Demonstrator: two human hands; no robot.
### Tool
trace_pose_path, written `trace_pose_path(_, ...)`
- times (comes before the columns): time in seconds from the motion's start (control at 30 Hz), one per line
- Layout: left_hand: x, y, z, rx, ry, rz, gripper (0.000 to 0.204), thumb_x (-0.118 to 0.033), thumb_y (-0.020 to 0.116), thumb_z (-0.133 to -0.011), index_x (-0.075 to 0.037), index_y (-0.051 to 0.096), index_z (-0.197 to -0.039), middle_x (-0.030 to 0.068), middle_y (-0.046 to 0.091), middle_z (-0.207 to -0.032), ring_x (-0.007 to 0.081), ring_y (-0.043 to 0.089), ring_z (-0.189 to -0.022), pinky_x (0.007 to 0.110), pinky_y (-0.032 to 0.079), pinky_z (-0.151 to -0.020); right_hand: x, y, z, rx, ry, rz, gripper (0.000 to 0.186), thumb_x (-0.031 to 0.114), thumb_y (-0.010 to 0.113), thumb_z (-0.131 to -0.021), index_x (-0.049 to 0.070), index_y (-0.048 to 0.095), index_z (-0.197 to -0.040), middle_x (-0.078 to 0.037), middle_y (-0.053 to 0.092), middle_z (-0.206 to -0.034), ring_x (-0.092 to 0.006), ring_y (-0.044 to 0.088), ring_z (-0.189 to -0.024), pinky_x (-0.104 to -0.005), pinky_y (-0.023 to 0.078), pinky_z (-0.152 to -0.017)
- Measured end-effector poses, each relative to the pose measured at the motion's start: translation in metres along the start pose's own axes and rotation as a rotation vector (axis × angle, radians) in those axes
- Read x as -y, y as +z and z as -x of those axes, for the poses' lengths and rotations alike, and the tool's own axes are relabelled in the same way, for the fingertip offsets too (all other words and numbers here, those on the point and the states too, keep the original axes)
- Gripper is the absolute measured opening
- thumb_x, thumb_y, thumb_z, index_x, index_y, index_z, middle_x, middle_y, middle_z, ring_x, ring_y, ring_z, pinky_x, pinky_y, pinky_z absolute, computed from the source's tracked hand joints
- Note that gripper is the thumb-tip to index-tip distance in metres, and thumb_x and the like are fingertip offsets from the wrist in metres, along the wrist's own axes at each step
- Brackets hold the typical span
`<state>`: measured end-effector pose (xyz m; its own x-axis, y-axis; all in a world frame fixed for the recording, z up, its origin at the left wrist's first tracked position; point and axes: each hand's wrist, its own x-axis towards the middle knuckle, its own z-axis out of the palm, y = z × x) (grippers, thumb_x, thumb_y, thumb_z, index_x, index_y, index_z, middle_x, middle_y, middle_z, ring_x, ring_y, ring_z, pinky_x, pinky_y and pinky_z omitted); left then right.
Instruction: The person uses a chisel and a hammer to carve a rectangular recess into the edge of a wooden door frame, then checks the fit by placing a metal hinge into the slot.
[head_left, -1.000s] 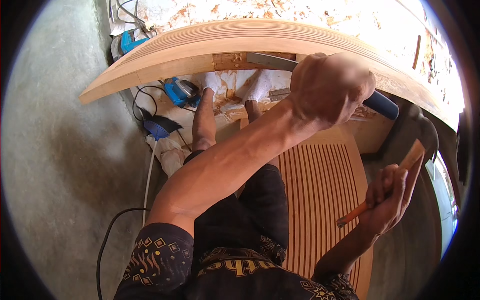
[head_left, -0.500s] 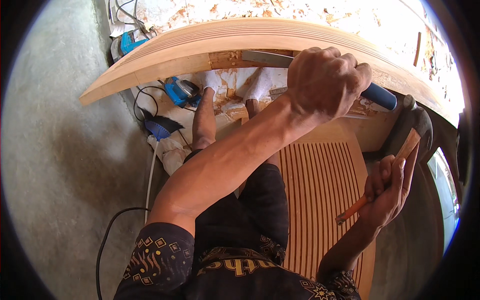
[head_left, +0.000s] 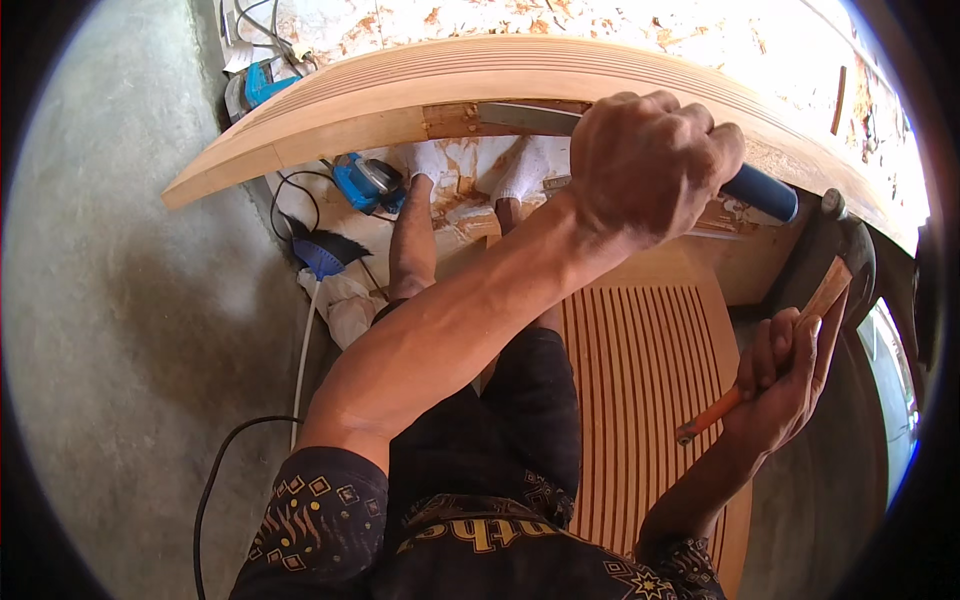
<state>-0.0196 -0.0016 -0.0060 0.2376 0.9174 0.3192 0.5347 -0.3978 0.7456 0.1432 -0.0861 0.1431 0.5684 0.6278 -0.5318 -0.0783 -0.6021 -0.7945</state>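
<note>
My left hand (head_left: pixel 650 170) is wrapped round the dark blue handle (head_left: pixel 762 192) of a chisel. Its flat steel blade (head_left: pixel 530 118) lies along a darker, rough-cut recess (head_left: pixel 450 120) in the edge of a grooved wooden panel (head_left: pixel 340 135), which stands across the far side. My fist hides where blade and handle meet. At the right, my right hand (head_left: pixel 780 390) grips a hammer by its orange-and-wood handle (head_left: pixel 712 412). The dark hammer head (head_left: pixel 858 245) is just beyond the end of the chisel handle, with a small gap between them.
A second slatted wooden panel (head_left: pixel 640 370) lies under me at the right. Past my knees is a blue power tool (head_left: pixel 362 184), beside a broom with a blue head (head_left: pixel 318 256). Another blue tool (head_left: pixel 262 85) and cables sit at the far left. Wood shavings litter the far floor.
The hammer in my right hand has moved slightly right, widening the gap to the chisel handle. My left hand and the chisel stay almost where they were.
</note>
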Motion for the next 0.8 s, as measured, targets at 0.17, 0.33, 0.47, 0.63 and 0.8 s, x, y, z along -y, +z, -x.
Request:
trace_pose_path(0.17, -0.003, -0.002, -0.001, -0.004, -0.005, 0.032, 0.019, -0.017, 0.062, -0.088, -0.011, 0.060, -0.070, 0.0040, 0.056, -0.051, 0.0178, 0.062, -0.048, 0.035, 0.044, -0.037, 0.003, 0.006, 0.000, -0.001, -0.012, -0.005, 0.055, 0.016, 0.044, -0.111, 0.010, 0.027, -0.164, -0.001, 0.046, -0.077, -0.0008, 0.031, -0.049, -0.0166, 0.027, -0.035)
trace_pose_path(0.33, -0.006, 0.006, -0.004, -0.032, 0.000, 0.024, 0.017, -0.018, 0.063, -0.086, -0.012, 0.061, -0.071, 0.0051, 0.057, -0.054, 0.0206, 0.064, -0.050, 0.036, 0.047, -0.039, 0.005, 0.003, -0.001, 0.000, -0.026, -0.010, 0.055, 0.017, 0.044, -0.111, 0.010, 0.027, -0.164, -0.001, 0.046, -0.077, -0.0007, 0.032, -0.049, -0.0167, 0.027, -0.035)
trace_pose_path(0.47, -0.006, 0.003, 0.000, 0.006, -0.010, 0.048, 0.015, -0.018, 0.063, -0.085, -0.012, 0.060, -0.071, 0.0054, 0.058, -0.055, 0.0220, 0.064, -0.052, 0.038, 0.048, -0.040, 0.006, 0.008, 0.006, 0.007, -0.025, 0.039, 0.057, 0.019, 0.046, -0.111, 0.010, 0.026, -0.164, -0.001, 0.044, -0.076, -0.0010, 0.031, -0.049, -0.0176, 0.027, -0.036)
trace_pose_path(0.63, -0.005, 0.002, 0.000, 0.014, -0.012, 0.056, 0.014, -0.019, 0.064, -0.083, -0.012, 0.059, -0.071, 0.0050, 0.058, -0.055, 0.0225, 0.063, -0.051, 0.038, 0.046, -0.041, 0.003, 0.005, 0.014, 0.064, 0.007, 0.067, 0.057, 0.018, 0.046, -0.111, 0.012, 0.026, -0.164, 0.000, 0.044, -0.079, -0.0012, 0.031, -0.052, -0.0150, 0.027, -0.036)
trace_pose_path(0.8, -0.007, 0.001, -0.004, 0.039, -0.040, 0.046, 0.011, -0.018, 0.065, -0.081, -0.010, 0.064, -0.073, 0.0101, 0.064, -0.060, 0.0260, 0.068, -0.057, 0.040, 0.050, -0.044, 0.005, 0.005, 0.014, 0.009, 0.017, 0.062, 0.059, 0.020, 0.047, -0.111, 0.009, 0.024, -0.165, -0.001, 0.044, -0.076, -0.0016, 0.031, -0.049, -0.0176, 0.027, -0.036)
